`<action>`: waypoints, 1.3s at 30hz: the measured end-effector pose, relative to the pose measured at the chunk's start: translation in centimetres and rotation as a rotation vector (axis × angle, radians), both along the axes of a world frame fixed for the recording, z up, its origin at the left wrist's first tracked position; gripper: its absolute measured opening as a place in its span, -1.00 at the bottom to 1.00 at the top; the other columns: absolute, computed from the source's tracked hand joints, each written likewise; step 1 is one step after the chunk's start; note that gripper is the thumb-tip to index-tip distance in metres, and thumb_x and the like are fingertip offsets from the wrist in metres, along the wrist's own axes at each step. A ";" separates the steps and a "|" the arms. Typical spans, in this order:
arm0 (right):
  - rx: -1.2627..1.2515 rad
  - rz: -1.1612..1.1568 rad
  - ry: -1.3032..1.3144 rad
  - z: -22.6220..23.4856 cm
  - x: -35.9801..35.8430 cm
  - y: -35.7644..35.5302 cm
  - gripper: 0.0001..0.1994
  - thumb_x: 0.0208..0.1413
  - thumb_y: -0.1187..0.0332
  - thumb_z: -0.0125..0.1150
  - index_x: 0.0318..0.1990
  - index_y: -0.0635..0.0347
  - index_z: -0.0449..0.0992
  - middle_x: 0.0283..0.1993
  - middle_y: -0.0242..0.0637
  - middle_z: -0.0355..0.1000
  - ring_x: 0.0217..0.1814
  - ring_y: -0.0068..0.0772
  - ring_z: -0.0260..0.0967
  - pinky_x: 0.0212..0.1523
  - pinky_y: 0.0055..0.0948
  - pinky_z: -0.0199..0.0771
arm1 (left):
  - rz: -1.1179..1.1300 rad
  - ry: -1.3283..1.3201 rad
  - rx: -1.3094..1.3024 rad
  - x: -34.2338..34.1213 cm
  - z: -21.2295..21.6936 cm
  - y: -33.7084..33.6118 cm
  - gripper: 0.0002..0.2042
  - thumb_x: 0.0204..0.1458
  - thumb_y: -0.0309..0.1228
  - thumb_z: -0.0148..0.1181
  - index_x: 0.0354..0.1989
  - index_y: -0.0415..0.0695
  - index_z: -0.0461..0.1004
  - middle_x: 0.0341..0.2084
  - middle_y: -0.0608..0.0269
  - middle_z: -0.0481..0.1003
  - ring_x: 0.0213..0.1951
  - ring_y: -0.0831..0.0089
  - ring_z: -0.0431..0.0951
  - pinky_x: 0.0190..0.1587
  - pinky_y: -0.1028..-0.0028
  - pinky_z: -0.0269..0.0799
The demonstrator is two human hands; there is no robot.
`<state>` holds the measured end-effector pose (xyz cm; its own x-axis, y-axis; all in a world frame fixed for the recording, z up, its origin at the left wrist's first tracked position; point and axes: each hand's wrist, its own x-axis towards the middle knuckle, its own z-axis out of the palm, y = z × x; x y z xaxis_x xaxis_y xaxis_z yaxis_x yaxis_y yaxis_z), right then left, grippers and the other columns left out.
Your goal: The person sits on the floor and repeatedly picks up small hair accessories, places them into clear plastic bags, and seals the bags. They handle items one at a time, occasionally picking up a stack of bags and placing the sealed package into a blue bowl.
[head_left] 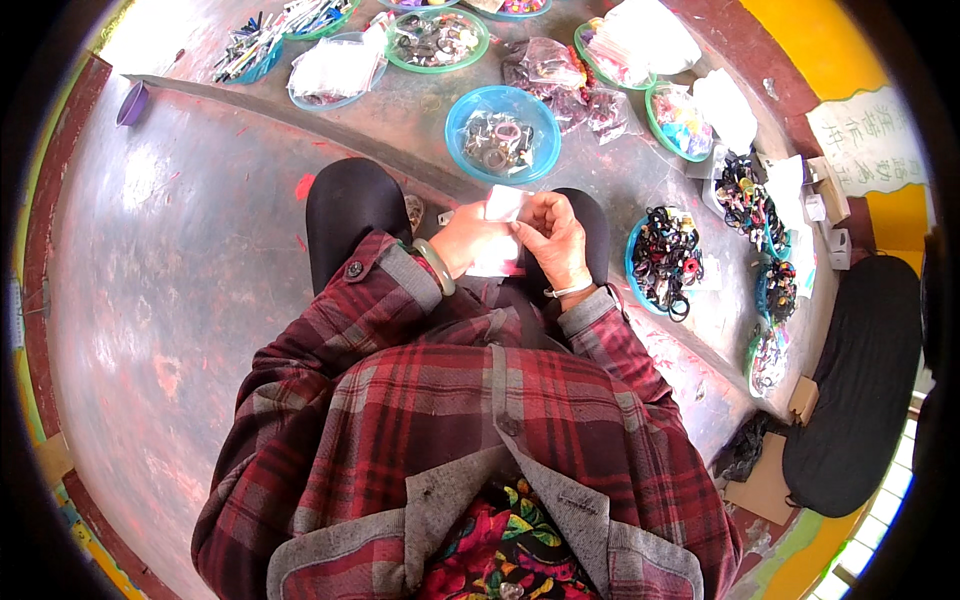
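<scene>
Between my knees, both hands meet on a small white piece that looks like a card or flat packet (508, 203). Its upper end sticks up above my fingers, and another white part shows below them. My left hand (465, 238), with a pale bangle at the wrist, closes on its left side. On the other side my right hand (557, 240) pinches it, thumb toward the middle; a thin light bracelet circles that wrist. Just beyond my hands stands a blue basin (552, 140) of small rings and loose pieces. My fingers hide the middle of the white piece.
A blue basin of dark hair ties (664, 262) stands to my right, with more such containers beyond it. Further basins hold pens (250, 48), clear bags (335, 72) and small parts (437, 35). A raised step edge crosses the floor. A black elongated cushion-like thing (850, 390) lies far right.
</scene>
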<state>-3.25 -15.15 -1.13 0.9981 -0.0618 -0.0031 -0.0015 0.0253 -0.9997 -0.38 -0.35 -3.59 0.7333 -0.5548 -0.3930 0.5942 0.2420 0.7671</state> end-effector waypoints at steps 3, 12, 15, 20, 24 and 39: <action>-0.468 0.037 -0.240 -1.2 0.1 -0.7 -0.84 -0.18 0.52 0.20 -0.36 0.18 0.46 -0.46 -0.36 0.39 -0.40 -0.43 0.36 -0.35 -0.51 0.37 | -0.024 -0.259 0.049 -0.3 0.3 -0.3 -0.70 0.00 -0.51 0.04 -0.05 -0.24 0.34 -0.18 0.29 0.41 -0.14 0.56 0.38 -0.08 0.51 0.30; -0.865 0.099 -0.503 0.3 0.1 -1.0 -0.91 -0.11 0.43 0.13 -0.42 0.21 0.44 -0.44 -0.21 0.40 -0.38 -0.11 0.37 -0.37 -0.33 0.37 | -0.148 -0.251 0.070 -0.1 1.1 -0.2 -0.65 -0.06 -0.52 0.07 -0.04 -0.24 0.33 -0.23 0.30 0.43 -0.20 0.58 0.41 -0.14 0.56 0.33; -0.594 0.077 -0.224 -0.6 0.0 -1.2 -0.88 -0.11 0.45 0.13 -0.36 0.22 0.45 -0.39 -0.17 0.42 -0.37 -0.13 0.39 -0.34 -0.40 0.38 | -0.188 -0.160 -0.013 -0.4 2.7 0.0 -0.64 -0.10 -0.53 0.10 -0.06 -0.24 0.33 -0.31 0.35 0.44 -0.31 0.62 0.43 -0.29 0.61 0.36; -0.448 0.189 -0.144 -0.3 0.0 -1.4 -0.92 -0.13 0.51 0.15 -0.41 0.23 0.46 -0.47 -0.27 0.38 -0.43 -0.37 0.36 -0.39 -0.48 0.34 | -0.168 -0.283 0.024 -0.4 3.5 -0.1 -0.65 -0.15 -0.55 0.11 -0.09 -0.22 0.34 -0.34 0.36 0.44 -0.36 0.64 0.43 -0.37 0.63 0.35; -0.739 0.134 -0.355 0.8 -0.2 -0.7 -0.91 -0.20 0.44 0.14 -0.45 0.18 0.47 -0.43 -0.21 0.40 -0.37 -0.15 0.38 -0.35 -0.33 0.37 | -0.139 -0.404 0.152 -0.1 2.5 -0.4 -0.63 -0.18 -0.56 0.10 -0.10 -0.21 0.34 -0.33 0.34 0.45 -0.35 0.63 0.44 -0.36 0.61 0.36; -0.320 -0.093 0.038 -2.2 0.7 -2.4 -0.95 -0.09 0.50 0.14 -0.43 0.27 0.46 -0.56 -0.38 0.38 -0.54 -0.62 0.30 -0.47 -0.60 0.32 | -0.304 -0.138 0.011 -0.2 2.1 0.5 -0.65 -0.23 -0.61 0.12 -0.16 -0.25 0.35 -0.33 0.25 0.45 -0.29 0.52 0.47 -0.23 0.54 0.39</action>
